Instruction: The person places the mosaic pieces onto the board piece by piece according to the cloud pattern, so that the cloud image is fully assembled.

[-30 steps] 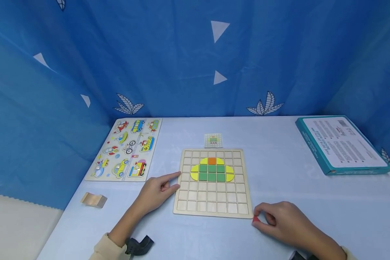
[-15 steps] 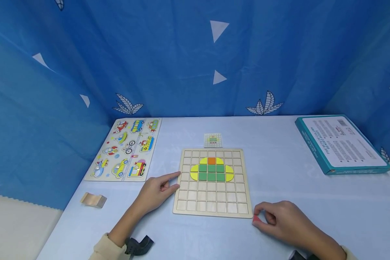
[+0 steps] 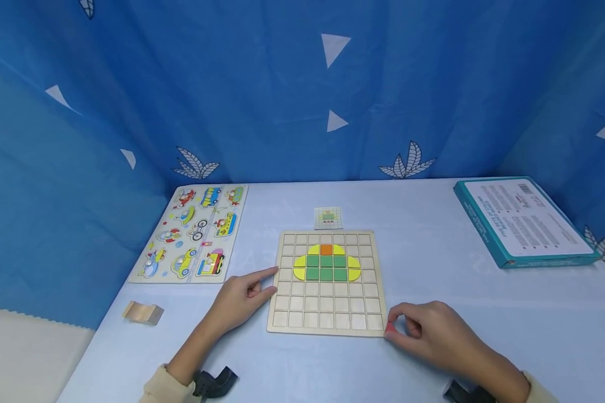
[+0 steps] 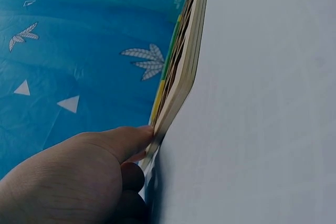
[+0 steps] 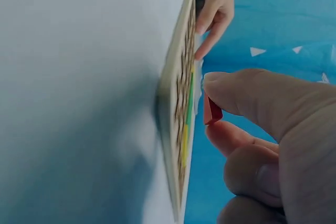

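A wooden grid board (image 3: pixel 325 322) lies flat on the table, with green square tiles (image 3: pixel 326 261), yellow rounded tiles (image 3: pixel 299 273) and one orange square tile (image 3: pixel 326 249) in its cells. My left hand (image 3: pixel 239 299) is at its left edge; the outstretched index finger and thumb touch the rim, spread apart. Thumb and index finger of my right hand (image 3: pixel 433 336) pinch a small red triangular block (image 5: pixel 211 110) at the board's near right corner. In the right wrist view the block stands apart from the board's surface.
A small pattern card (image 3: pixel 328 218) lies behind the board. To the left are a vehicle picture puzzle (image 3: pixel 186 235) and a curved wooden block (image 3: pixel 143 313). A teal box (image 3: pixel 529 224) lies at the back right. Blue curtains hang behind the table.
My right hand has moved slightly left and away from me with the red triangular block, to over the board's corner. The left hand stays at the board's edge. The head view has shifted a little.
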### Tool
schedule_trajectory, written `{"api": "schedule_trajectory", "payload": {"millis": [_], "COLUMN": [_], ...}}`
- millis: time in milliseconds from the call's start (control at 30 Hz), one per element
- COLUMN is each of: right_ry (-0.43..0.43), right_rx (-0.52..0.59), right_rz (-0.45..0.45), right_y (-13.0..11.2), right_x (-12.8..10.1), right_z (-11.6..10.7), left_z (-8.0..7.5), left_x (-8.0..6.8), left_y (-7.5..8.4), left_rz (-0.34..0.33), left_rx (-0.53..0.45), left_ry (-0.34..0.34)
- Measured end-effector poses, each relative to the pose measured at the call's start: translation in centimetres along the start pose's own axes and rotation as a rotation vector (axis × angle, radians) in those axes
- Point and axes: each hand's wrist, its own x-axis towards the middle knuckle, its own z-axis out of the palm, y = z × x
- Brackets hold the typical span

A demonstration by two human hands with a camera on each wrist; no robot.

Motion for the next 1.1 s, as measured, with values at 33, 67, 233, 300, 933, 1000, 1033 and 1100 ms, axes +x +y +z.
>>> {"api": "schedule_trajectory", "payload": {"millis": [33, 67, 233, 300, 933, 1000, 1033, 1100], "right_ry": [-0.014, -0.027, -0.049, -0.043, -0.048, -0.057, -0.061, -0.068], "right_rx": [0.002, 0.001, -0.017, -0.027, 0.075, 0.082, 0.080, 0.066], "right_rz": [0.014, 0.022, 0.024, 0.013, -0.082, -0.093, -0.098, -0.096], "right_y": [-0.2, -0.4, -1.1, -1.3, -3.0, -3.3, -3.5, -3.7], "right_x": [0.3, 0.6, 2.9, 3.9, 9.9, 10.5, 10.7, 11.1], "right_z": [-0.1, -0.2, -0.5, -0.3, 3.2, 3.6, 3.8, 4.2], "left_z": [0.0, 0.0, 0.1, 0.1, 0.1, 0.1, 0.0, 0.0], "left_x": [0.0, 0.0, -0.1, -0.1, 0.0, 0.0, 0.0, 0.0], "left_y": [0.0, 0.0, 0.0, 0.0, -0.1, -0.1, -0.1, 0.0], "left_rz": [0.000, 0.001, 0.001, 0.000, -0.002, -0.004, -0.003, -0.002], "left_rx": [0.000, 0.001, 0.000, -0.002, -0.003, -0.001, 0.001, 0.003], "left_ry": [0.001, 0.002, 0.010, 0.007, 0.004, 0.004, 0.004, 0.001]}}
